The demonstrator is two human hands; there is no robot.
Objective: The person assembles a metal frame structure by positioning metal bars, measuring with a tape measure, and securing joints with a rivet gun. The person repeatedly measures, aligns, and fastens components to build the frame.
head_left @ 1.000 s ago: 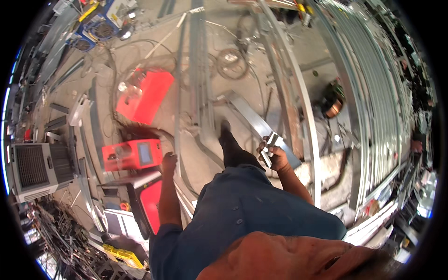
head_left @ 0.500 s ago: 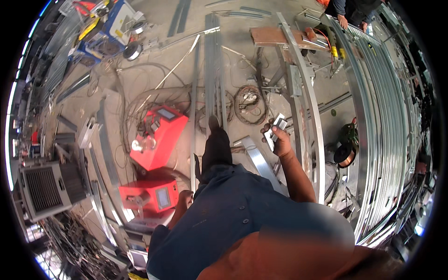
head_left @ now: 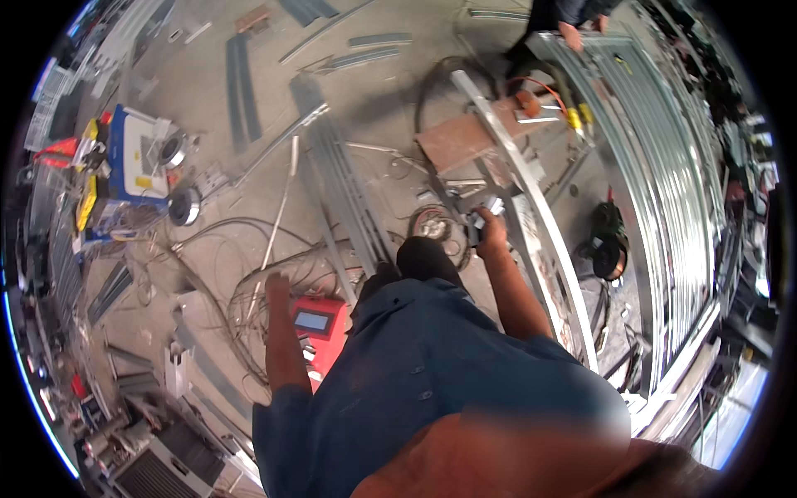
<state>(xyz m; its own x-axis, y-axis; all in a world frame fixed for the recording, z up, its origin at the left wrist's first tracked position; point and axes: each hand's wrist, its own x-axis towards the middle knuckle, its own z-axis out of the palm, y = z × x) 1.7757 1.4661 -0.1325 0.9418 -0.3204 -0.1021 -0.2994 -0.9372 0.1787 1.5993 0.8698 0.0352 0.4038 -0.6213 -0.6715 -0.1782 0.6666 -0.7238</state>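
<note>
My right hand (head_left: pixel 492 234) is closed around a short silver metal piece (head_left: pixel 495 204), which sticks out past the fingers. Its exact kind is hard to make out. Beyond it on the floor lies a coil of cable (head_left: pixel 433 224). My left hand (head_left: pixel 278 288) hangs out to the left of my body and holds nothing I can see; motion smears its fingers. Close to that hand sits a red machine (head_left: pixel 320 332) with a small screen, partly hidden by my shirt.
Long steel channels (head_left: pixel 344 178) lie ahead of my feet. To the right stand a metal beam (head_left: pixel 531 187), a brown plate (head_left: pixel 465 133) and a rack of profiles (head_left: pixel 664 199). A co-worker's hand (head_left: pixel 570 36) rests at its far end. Loose cables (head_left: pixel 203 286) and a blue-white machine (head_left: pixel 141 158) are leftward.
I have stepped forward along the floor channels, so the red machines slide back under me. My left hand has swung forward and out. My right hand still carries the metal piece.
</note>
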